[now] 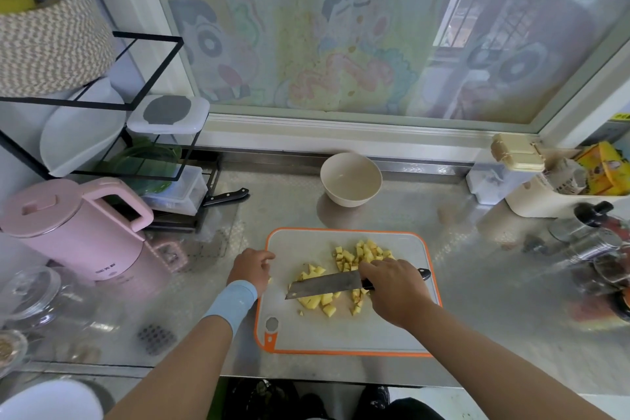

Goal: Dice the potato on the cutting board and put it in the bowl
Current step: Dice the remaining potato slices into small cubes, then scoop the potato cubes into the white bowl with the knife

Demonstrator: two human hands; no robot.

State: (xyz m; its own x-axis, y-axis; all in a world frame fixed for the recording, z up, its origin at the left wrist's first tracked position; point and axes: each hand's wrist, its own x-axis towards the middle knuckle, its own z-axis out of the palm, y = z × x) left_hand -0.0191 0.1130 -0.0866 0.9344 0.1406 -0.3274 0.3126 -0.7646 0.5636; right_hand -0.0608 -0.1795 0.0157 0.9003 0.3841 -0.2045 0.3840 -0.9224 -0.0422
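Note:
Yellow diced potato (361, 254) lies in loose heaps on the grey cutting board (341, 331) with the orange rim. My right hand (392, 286) grips the black handle of a cleaver (324, 285), whose blade lies across the cubes near the board's middle. My left hand (250, 269), with a light blue wristband, rests at the board's left edge with fingers loosely curled and holds nothing I can see. The cream bowl (351, 179) stands empty behind the board, near the window sill.
A pink kettle (73, 228) stands to the left. Behind it is a black wire rack (102, 106), with a second knife (226, 197) lying at its foot. Containers and metal jars (593, 242) crowd the right side. The steel counter's front edge runs just below the board.

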